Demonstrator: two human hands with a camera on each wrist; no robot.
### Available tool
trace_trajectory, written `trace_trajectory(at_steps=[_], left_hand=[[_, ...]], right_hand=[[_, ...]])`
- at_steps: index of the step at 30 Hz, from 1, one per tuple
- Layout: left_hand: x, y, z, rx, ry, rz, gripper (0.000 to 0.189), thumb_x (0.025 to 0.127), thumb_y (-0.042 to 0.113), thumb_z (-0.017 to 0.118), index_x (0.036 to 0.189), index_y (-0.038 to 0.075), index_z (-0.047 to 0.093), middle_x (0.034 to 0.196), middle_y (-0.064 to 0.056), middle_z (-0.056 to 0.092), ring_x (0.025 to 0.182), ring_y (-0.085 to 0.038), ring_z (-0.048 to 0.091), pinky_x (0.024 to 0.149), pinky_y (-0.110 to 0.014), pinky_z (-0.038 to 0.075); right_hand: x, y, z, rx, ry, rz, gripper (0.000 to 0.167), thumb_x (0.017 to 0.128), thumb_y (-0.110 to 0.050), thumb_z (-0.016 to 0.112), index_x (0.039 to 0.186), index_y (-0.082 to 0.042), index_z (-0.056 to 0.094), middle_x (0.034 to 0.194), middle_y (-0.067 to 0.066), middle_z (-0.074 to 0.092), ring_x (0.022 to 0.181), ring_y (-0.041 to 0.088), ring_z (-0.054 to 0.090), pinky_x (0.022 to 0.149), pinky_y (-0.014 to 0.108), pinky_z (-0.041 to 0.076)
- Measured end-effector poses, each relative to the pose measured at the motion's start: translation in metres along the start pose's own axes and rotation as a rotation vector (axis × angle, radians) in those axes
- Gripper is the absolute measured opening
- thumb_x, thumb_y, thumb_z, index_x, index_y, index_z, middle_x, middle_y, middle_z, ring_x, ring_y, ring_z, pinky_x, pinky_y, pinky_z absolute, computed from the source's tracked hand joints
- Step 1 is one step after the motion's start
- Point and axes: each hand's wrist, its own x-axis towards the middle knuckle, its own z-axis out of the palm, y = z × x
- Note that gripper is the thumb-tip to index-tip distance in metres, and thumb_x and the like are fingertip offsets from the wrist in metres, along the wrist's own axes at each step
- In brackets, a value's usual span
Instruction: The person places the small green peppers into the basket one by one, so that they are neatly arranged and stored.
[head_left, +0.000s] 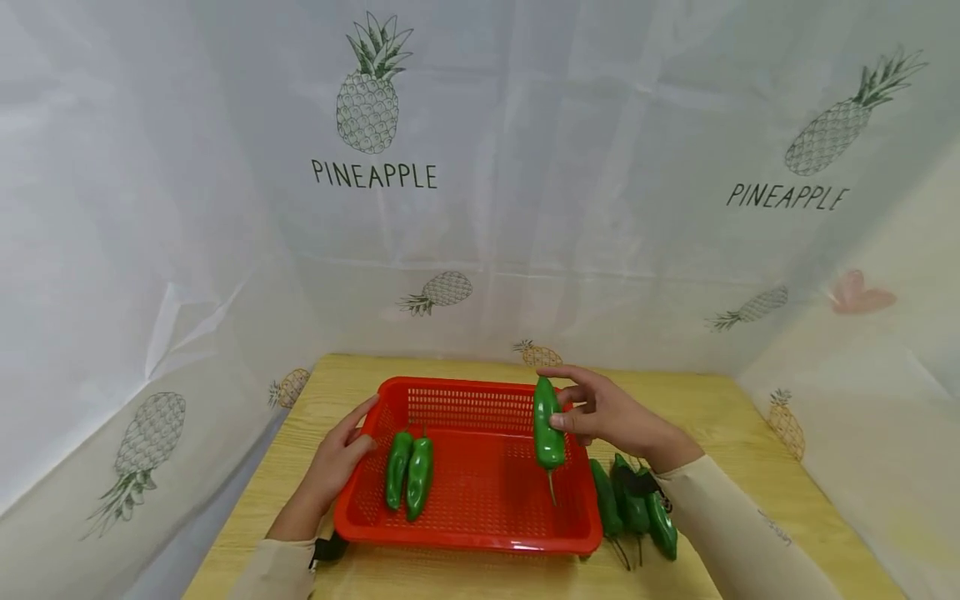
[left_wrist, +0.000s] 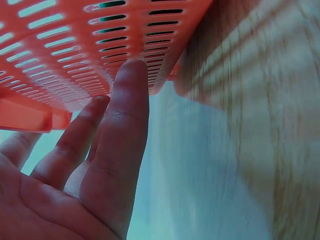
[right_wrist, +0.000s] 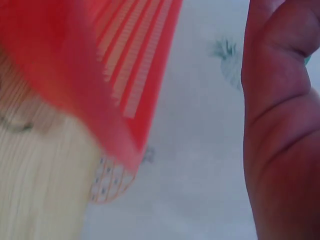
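Note:
A green pepper (head_left: 548,425) is pinched between the thumb and fingers of my right hand (head_left: 603,412), its stem pointing down over the right side of a red basket (head_left: 480,540). In the right wrist view only part of that hand (right_wrist: 282,120) shows, at the right edge. My left hand (head_left: 333,462) rests at the basket's left side; the left wrist view has its extended fingers (left_wrist: 122,130) against the slotted outer wall. Two green peppers (head_left: 409,475) lie side by side inside the basket, toward the left.
Several more green peppers (head_left: 633,504) lie on the wooden table (head_left: 675,383) just right of the basket, partly behind the right wrist. A pale sheet (head_left: 480,225) printed with pineapples hangs behind the table and along its sides.

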Motion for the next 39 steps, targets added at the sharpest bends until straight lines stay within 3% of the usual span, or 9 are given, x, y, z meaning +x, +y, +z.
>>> trace_trajectory(at_steps=[5,11,17,23,28,30,39], left_hand=[[0.000,-0.001,0.001,-0.005,0.004,-0.001,0.071,0.097,0.004,0.055,0.163,0.028,0.044,0.121,-0.025,0.070,0.089,-0.033,0.075,0.072,-0.044,0.065],[0.002,-0.003,0.000,-0.022,0.012,0.008,0.071,0.096,0.003,0.054,0.161,0.030,0.045,0.124,-0.025,0.070,0.089,-0.034,0.074,0.071,-0.045,0.065],[0.001,-0.003,0.001,-0.016,0.020,0.015,0.070,0.096,0.003,0.055,0.161,0.028,0.046,0.122,-0.025,0.070,0.089,-0.034,0.074,0.071,-0.045,0.065],[0.000,-0.003,0.002,-0.037,0.021,0.007,0.070,0.096,0.003,0.056,0.161,0.028,0.046,0.123,-0.026,0.070,0.090,-0.036,0.074,0.070,-0.045,0.065],[0.000,-0.005,0.002,-0.043,0.014,0.020,0.070,0.096,0.003,0.055,0.162,0.028,0.046,0.119,-0.026,0.071,0.088,-0.037,0.075,0.069,-0.046,0.065],[0.001,-0.005,0.002,-0.049,0.010,0.024,0.070,0.096,0.003,0.056,0.162,0.027,0.045,0.119,-0.026,0.071,0.088,-0.037,0.075,0.069,-0.046,0.065],[0.002,-0.004,0.002,-0.010,0.033,0.019,0.071,0.096,0.002,0.055,0.161,0.030,0.046,0.113,-0.025,0.072,0.084,-0.035,0.075,0.067,-0.045,0.065]], right_hand=[[0.026,-0.010,0.021,-0.007,-0.044,-0.018,0.073,0.099,-0.019,0.076,0.162,-0.028,0.041,0.120,0.021,0.069,0.064,0.021,0.051,0.056,0.033,0.047],[0.064,-0.018,0.048,-0.049,-0.083,-0.014,0.072,0.096,-0.027,0.080,0.158,-0.035,0.045,0.119,0.014,0.071,0.063,0.022,0.055,0.056,0.030,0.048],[0.093,-0.015,0.072,0.005,-0.097,-0.013,0.070,0.096,-0.023,0.079,0.156,-0.035,0.046,0.121,0.014,0.072,0.068,0.024,0.058,0.058,0.034,0.047],[0.112,-0.004,0.089,0.066,-0.112,0.038,0.070,0.096,-0.024,0.080,0.157,-0.029,0.046,0.118,0.016,0.072,0.077,0.023,0.064,0.059,0.032,0.048],[0.126,0.008,0.100,0.061,-0.090,0.070,0.076,0.094,-0.029,0.082,0.159,-0.018,0.045,0.108,0.014,0.070,0.080,0.030,0.063,0.060,0.032,0.050],[0.130,0.013,0.104,0.043,-0.081,0.086,0.074,0.092,-0.032,0.084,0.156,-0.020,0.049,0.104,0.013,0.069,0.081,0.032,0.062,0.061,0.034,0.051],[0.137,0.031,0.114,-0.048,-0.068,0.107,0.074,0.089,-0.031,0.086,0.152,-0.013,0.051,0.091,0.012,0.068,0.063,0.020,0.053,0.055,0.032,0.047]])
